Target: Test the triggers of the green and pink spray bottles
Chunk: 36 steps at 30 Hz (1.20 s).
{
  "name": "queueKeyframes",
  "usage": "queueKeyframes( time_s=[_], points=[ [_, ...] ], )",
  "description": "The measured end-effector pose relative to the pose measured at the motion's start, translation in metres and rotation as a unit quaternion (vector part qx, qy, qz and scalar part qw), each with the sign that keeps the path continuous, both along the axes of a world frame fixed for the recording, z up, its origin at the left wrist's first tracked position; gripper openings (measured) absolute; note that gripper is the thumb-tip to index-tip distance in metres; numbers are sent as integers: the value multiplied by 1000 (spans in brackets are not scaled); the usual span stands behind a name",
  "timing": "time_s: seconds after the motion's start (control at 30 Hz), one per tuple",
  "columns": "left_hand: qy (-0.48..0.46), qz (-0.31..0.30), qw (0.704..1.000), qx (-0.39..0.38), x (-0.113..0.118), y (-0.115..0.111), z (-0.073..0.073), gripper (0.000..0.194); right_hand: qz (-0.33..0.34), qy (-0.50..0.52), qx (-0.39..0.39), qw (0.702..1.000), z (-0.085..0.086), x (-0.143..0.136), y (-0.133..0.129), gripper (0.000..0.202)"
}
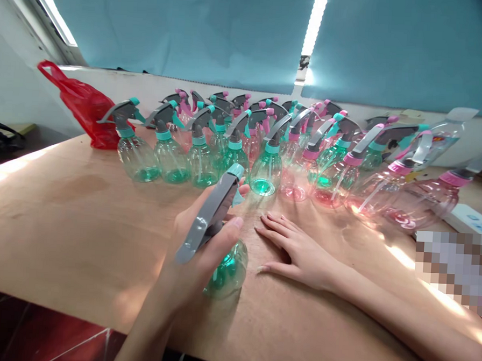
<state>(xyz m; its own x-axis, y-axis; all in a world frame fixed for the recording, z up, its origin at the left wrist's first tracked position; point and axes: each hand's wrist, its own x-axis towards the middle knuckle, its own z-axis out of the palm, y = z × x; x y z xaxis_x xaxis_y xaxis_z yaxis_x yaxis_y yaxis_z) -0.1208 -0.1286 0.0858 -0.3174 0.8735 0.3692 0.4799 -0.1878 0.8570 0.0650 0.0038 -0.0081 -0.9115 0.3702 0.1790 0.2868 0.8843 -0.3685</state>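
Note:
My left hand [209,257] is wrapped round the neck of a clear green spray bottle [232,266] with a grey trigger head and a turquoise nozzle. The bottle's head leans up and away from me, and its base is at or just above the table. My right hand [299,253] lies palm down on the table to the right of it, fingers spread, holding nothing. Beyond the hands stand rows of similar bottles, such as a green spray bottle [266,174] straight ahead and a pink spray bottle [338,183] further right.
A red plastic bag [87,110] stands at the back left of the wooden table [60,230]. At the back right are a large clear bottle [449,129] and a white box [473,219]. A blue curtain [192,32] hangs behind. The table's front edge runs below my left forearm.

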Motion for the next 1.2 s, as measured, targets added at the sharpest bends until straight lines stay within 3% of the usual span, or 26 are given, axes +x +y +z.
queueKeyframes(
  time_s=[0.5,0.63,0.93,1.2],
  points=[
    [-11,14,1000,14,0,2,-6,38,3,-5,0,1000,1,0,-1,83],
    [-26,-8,999,18,-1,3,-8,39,6,-4,-1,1000,2,0,-1,84],
    [-10,13,1000,12,2,7,-2,34,8,31,-26,999,-3,1,1,80],
    [-7,-5,1000,15,2,12,5,8,4,31,-31,999,-2,0,1,82]
  ],
)
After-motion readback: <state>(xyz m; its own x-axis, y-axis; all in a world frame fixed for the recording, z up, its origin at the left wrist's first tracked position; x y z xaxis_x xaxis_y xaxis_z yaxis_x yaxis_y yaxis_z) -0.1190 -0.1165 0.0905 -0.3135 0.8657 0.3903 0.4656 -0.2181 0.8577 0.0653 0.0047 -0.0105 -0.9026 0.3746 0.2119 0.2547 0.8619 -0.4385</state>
